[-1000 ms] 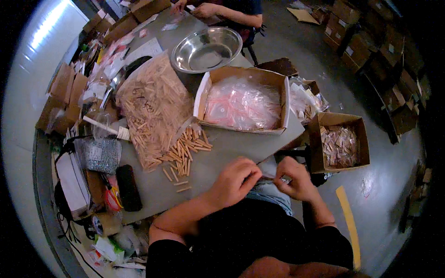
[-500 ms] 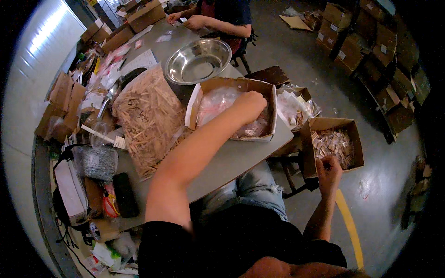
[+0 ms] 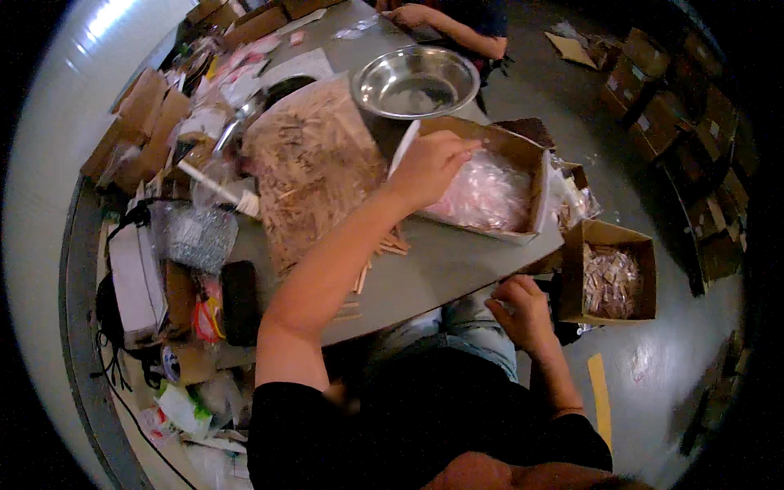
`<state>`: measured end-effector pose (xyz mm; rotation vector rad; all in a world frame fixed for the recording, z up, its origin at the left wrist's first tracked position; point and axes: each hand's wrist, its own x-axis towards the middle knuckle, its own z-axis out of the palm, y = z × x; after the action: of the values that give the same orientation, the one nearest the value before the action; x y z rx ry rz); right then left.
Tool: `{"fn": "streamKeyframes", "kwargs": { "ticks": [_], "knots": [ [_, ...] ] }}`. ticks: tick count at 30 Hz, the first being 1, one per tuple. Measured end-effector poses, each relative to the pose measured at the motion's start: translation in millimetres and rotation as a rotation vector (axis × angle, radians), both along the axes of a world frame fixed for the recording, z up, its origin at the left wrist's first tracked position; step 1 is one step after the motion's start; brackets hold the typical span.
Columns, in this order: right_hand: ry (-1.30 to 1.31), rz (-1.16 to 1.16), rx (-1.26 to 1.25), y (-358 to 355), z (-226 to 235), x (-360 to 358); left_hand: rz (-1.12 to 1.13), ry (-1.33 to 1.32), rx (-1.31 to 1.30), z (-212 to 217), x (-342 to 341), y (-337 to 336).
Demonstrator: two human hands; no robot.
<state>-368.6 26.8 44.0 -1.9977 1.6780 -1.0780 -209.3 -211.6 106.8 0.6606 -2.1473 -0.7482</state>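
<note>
My left hand (image 3: 433, 167) is over the near left part of an open cardboard box (image 3: 536, 192) on the table. Its fingers are drawn together in a pinch; what they hold, if anything, is too small to make out. Clear plastic bags (image 3: 490, 192) with pink tints fill that box. My right hand (image 3: 525, 312) hovers by the table's front edge above my lap, fingers loosely bent and thumb apart, with nothing visible in it. To the left lies a large clear bag of small wooden sticks (image 3: 314, 155), some sticks (image 3: 363, 273) loose beside it.
A steel basin (image 3: 416, 82) stands behind the box. Right of the table, a smaller carton (image 3: 573, 282) contains many small filled packets (image 3: 612, 282). Tape, bags and cartons crowd the left side, around a black case (image 3: 239, 302). Another person's arm (image 3: 457, 37) is across the table.
My left hand has drawn back from the box's right part to its left side. My right hand has left the packet carton and come in toward my lap. The view has shifted.
</note>
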Motion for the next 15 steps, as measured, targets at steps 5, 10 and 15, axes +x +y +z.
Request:
{"fn": "streamKeyframes", "kwargs": {
  "ticks": [5, 10, 15],
  "knots": [
    [0.041, 0.380, -0.006, -28.3, -2.1, 59.7, 0.250, 0.174, 0.245, 25.8, 119.7, 43.1],
    [0.078, 0.578, -0.014, -57.4, -12.5, 123.6, 0.471, 0.488, 0.420, -1.3, 224.6, 115.5],
    [0.126, 0.593, 0.005, -69.3, -14.9, 172.7, 0.555, 0.568, 0.547, -41.7, 262.0, 181.7]
  ]
}}
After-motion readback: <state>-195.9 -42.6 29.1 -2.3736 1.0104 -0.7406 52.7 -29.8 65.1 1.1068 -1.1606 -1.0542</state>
